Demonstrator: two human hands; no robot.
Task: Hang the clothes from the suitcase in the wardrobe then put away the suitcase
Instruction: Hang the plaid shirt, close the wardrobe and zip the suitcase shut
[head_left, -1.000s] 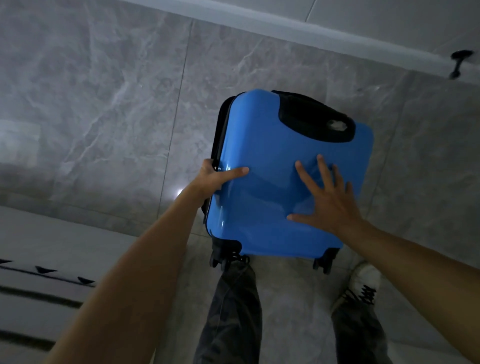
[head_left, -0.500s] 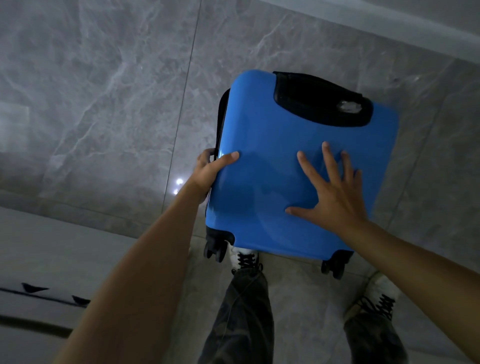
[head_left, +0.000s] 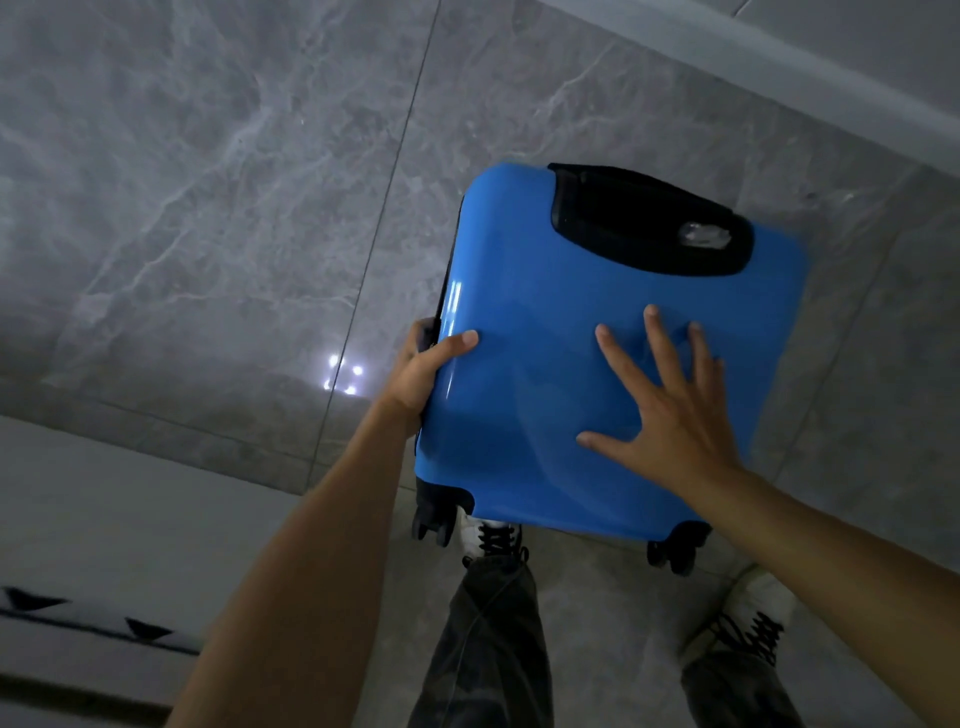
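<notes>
1. Grey marble-look floor tiles (head_left: 208, 208) fill the dim room.
2. The closed blue suitcase (head_left: 545, 415) is tilted above the person's shoes.
3. The left hand (head_left: 421, 374) clasps its side edge.
4. The right hand (head_left: 670, 415) lies flat on the shell, fingers spread.

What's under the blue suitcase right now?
Below the blue suitcase, two black wheels show above grey floor tiles, with a white shoe poking out beneath its near edge. The floor directly under the shell is hidden, as is anything inside.

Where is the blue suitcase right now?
The blue suitcase is centre-right in the head view, closed, held between both hands above the grey tiled floor, just ahead of the person's shoes.
</notes>
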